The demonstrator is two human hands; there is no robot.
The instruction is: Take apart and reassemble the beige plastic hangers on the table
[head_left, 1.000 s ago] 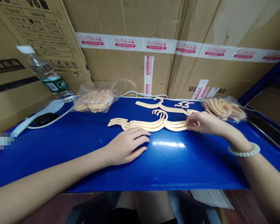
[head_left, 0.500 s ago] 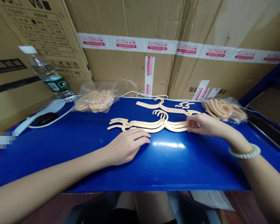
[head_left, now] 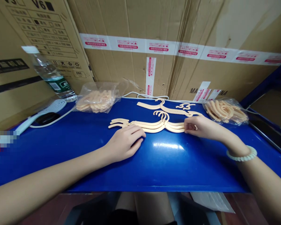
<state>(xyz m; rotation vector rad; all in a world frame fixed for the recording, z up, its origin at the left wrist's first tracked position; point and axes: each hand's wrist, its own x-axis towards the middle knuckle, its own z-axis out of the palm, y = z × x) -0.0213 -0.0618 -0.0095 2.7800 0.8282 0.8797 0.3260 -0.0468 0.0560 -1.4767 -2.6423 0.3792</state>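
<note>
Several beige plastic clothes hangers (head_left: 152, 126) lie side by side on the blue table, their hooks bunched at the middle. My left hand (head_left: 125, 142) rests over their left end, fingers loosely stretched and thumb apart. Thin curved beige prongs (head_left: 118, 122) stick out just beyond it. At the right end, my right hand (head_left: 199, 127) has thumb and fingers pinched on the nearest hanger arms; a small beige tip shows by its fingers. Behind lies another spread hanger (head_left: 150, 106), with small loose hook-shaped pieces (head_left: 185, 106) to its right.
Clear bags of beige parts lie at the left (head_left: 96, 101) and right (head_left: 224, 111). A water bottle (head_left: 51, 76), a white handled object (head_left: 44, 109) and a black oval item (head_left: 47, 118) are at the left. A dark phone-like slab (head_left: 271, 136) lies right; cardboard boxes (head_left: 131, 18) stand behind.
My right hand has slid slightly left along the hangers' right end. My left hand has shifted a little left and now covers more of the small pronged piece.
</note>
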